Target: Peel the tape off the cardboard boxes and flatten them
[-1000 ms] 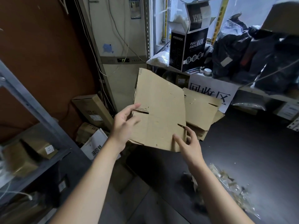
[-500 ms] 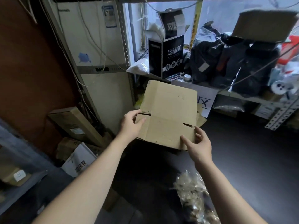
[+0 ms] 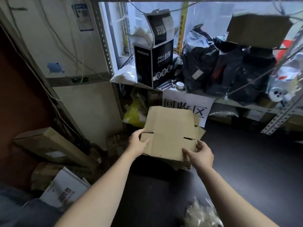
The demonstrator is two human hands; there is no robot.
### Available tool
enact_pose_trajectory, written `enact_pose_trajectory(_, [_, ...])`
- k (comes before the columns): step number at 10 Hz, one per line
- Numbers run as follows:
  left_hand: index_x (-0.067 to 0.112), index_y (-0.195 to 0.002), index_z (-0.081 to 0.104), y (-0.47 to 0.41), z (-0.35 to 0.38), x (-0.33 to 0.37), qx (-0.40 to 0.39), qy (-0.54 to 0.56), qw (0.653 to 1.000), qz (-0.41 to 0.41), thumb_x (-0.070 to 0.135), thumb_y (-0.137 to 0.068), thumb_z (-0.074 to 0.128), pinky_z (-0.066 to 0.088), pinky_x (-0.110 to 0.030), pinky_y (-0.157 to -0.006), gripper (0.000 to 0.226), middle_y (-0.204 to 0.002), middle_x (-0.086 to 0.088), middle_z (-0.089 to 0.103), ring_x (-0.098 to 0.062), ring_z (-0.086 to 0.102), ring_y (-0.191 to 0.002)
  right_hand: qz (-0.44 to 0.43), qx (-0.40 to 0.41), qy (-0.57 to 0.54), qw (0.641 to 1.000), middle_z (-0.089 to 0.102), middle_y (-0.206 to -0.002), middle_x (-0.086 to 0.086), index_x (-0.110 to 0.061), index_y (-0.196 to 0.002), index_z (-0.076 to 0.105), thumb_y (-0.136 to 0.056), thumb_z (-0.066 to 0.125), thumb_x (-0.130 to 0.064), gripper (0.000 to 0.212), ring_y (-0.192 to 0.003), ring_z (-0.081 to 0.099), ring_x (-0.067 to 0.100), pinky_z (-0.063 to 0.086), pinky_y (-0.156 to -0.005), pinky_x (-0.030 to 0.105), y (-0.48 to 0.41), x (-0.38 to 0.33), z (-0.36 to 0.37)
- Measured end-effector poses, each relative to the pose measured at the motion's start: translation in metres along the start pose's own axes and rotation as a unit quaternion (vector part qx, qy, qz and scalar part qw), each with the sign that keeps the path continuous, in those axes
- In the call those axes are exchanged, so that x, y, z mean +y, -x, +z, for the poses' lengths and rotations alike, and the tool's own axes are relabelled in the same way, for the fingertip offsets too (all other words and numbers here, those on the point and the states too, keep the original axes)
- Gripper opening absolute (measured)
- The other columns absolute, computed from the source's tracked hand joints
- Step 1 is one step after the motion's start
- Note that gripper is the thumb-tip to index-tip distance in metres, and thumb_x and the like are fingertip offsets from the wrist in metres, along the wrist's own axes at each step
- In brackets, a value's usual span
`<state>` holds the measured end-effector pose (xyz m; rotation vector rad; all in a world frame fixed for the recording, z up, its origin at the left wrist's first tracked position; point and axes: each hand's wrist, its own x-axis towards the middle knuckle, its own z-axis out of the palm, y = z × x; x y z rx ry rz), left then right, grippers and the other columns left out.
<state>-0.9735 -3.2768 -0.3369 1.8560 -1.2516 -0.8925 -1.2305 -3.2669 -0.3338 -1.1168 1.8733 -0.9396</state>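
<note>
Flattened cardboard box (image 3: 170,133) held over a cardboard pile (image 3: 200,132), left hand (image 3: 137,143) gripping its left edge, right hand (image 3: 201,155) its near-right corner — fingers curled round the board.

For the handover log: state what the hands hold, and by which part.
Both hold the flattened cardboard box: the left hand pinches its left edge by the slit, and the right hand grips its near right corner.

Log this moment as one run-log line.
stage: stacking | flattened box: flat, over cardboard pile | left hand: grips left edge | right hand: grips near-right corner
</note>
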Motion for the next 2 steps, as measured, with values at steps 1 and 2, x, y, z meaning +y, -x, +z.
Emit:
enact_pose_trajectory(1, [0.019, -0.142, 0.057, 0.0006, 0.0066, -0.0083, -0.009, -0.034, 0.999, 0.0, 0.02, -0.092, 0.074, 0.043, -0.031, -0.106, 0.053, -0.137, 0.005, 0.057, -0.016, 0.053, -0.126, 0.003, 0.004, 0.054, 0.999, 0.067, -0.136, -0.001, -0.023, -0.141, 0.059, -0.077, 0.088, -0.031, 0.07, -0.125, 0.061, 0.022, 0.05, -0.102, 0.039, 0.0007, 0.0045, 0.0075])
enact_pose_trajectory(2, [0.02, -0.144, 0.055, 0.0036, 0.0073, -0.0078, 0.01, -0.116, 0.993, 0.026, 0.03, -0.095, 0.069, 0.036, -0.034, -0.113, 0.051, -0.146, 0.003, 0.052, -0.02, 0.044, -0.138, -0.004, 0.0, 0.071, 0.997, 0.064, -0.139, -0.001, -0.024, -0.144, 0.056, -0.079, 0.084, -0.029, 0.071, -0.127, 0.059, 0.023, 0.048, -0.097, 0.035, -0.0018, 0.0072, 0.01])
